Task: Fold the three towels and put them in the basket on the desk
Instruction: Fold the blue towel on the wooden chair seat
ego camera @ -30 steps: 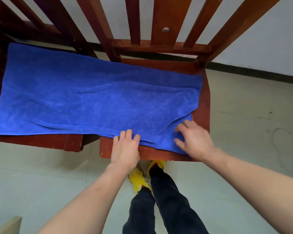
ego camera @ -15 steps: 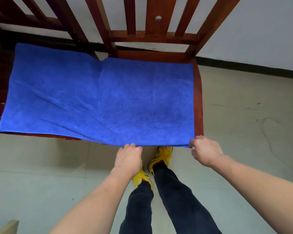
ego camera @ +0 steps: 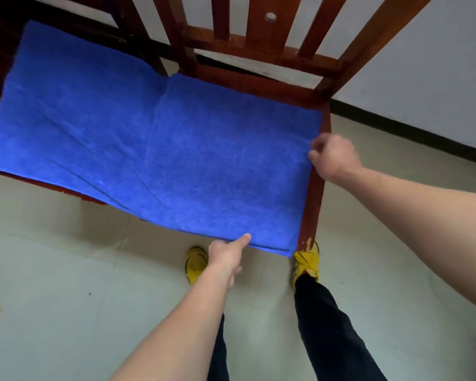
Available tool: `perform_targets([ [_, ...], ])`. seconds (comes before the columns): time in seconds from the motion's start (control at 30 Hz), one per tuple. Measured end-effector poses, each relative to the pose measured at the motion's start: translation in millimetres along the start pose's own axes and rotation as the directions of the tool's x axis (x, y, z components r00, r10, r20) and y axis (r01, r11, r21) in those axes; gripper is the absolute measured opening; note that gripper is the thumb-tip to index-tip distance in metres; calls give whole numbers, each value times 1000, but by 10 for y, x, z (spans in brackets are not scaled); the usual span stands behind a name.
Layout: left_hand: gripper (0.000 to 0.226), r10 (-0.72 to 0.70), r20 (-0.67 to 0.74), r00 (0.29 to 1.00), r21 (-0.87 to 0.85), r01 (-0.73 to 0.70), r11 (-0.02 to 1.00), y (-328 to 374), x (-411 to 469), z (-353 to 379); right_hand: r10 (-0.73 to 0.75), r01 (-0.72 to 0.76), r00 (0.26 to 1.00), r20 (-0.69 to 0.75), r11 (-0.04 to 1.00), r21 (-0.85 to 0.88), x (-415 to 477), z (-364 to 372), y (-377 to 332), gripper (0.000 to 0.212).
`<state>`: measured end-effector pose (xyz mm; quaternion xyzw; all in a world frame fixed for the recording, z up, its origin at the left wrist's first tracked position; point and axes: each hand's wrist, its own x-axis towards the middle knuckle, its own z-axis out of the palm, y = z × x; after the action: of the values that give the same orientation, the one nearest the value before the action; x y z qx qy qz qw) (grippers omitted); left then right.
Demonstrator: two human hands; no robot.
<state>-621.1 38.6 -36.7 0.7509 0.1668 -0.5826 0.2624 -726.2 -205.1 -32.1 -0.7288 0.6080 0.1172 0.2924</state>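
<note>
A blue terry towel (ego camera: pixel 176 149) is spread over a red-brown wooden chair (ego camera: pixel 312 193) on pale floor (ego camera: pixel 66 298). Its front edge is pinched by the left hand (ego camera: pixel 224 257), its right edge by the right hand (ego camera: pixel 334 158).

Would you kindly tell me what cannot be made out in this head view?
- The basket, desk and other two towels: outside the head view's frame.
- The blue towel: its left end is cut off by the frame's left edge.
- The right hand: blurred, so whether it pinches the towel's right edge is unclear.
- The left hand: most fingers are hidden behind the hand itself, so its grip is unclear.
- The chair seat: mostly covered by the towel.
</note>
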Motion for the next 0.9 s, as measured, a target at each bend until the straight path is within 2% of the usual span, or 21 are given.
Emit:
perform_targets([
  [0.07, 25, -77, 67, 995, -167, 88, 982, -80, 55, 191, -40, 41, 999, 12, 999, -25, 258, -33, -11, 38],
  [0.17, 29, -113, 123, 986, -338, 149, 929, -197, 103, 481, -136, 137, 991, 14, 986, -99, 545, -61, -30, 52],
  [0.2, 25, -124, 100, 987, -399, 154, 904, -254, 105, 621, -167, 169, 986, 25, 978, -120, 648, -70, -49, 56],
  [0.27, 13, -145, 34, 989, -445, 145, 884, -331, 80, 748, -113, 115, 993, 24, 988, -100, 744, -113, -58, 62],
  [0.3, 9, -155, -3, 988, -471, 136, 872, -357, 54, 798, -77, 80, 996, 38, 993, -82, 782, -131, -65, 60],
  [0.4, 6, -157, -98, 983, -526, 82, 847, -387, -10, 931, -40, 45, 991, 126, 998, -34, 834, -156, -69, 38],
  [0.5, 8, -149, -156, 976, -539, 42, 841, -355, -103, 1014, 8, -20, 993, 119, 995, 103, 776, -223, -4, 18],
  [0.6, 10, -153, -135, 979, -566, 51, 823, -360, -280, 1039, 115, -133, 990, 79, 948, 288, 690, -430, 81, 12],
  [0.7, 15, -154, -74, 985, -592, 81, 802, -389, -473, 1039, 200, -204, 979, 46, 918, 341, 638, -646, 154, 19],
  [0.8, 20, -175, -102, 979, -616, 76, 784, -380, -682, 969, 156, -130, 987, -36, 914, 384, 462, -842, 57, 23],
  [0.9, 32, -196, -224, 955, -653, 2, 757, -278, -889, 753, 16, 15, 997, -74, 918, 397, 249, -991, -216, 23],
])
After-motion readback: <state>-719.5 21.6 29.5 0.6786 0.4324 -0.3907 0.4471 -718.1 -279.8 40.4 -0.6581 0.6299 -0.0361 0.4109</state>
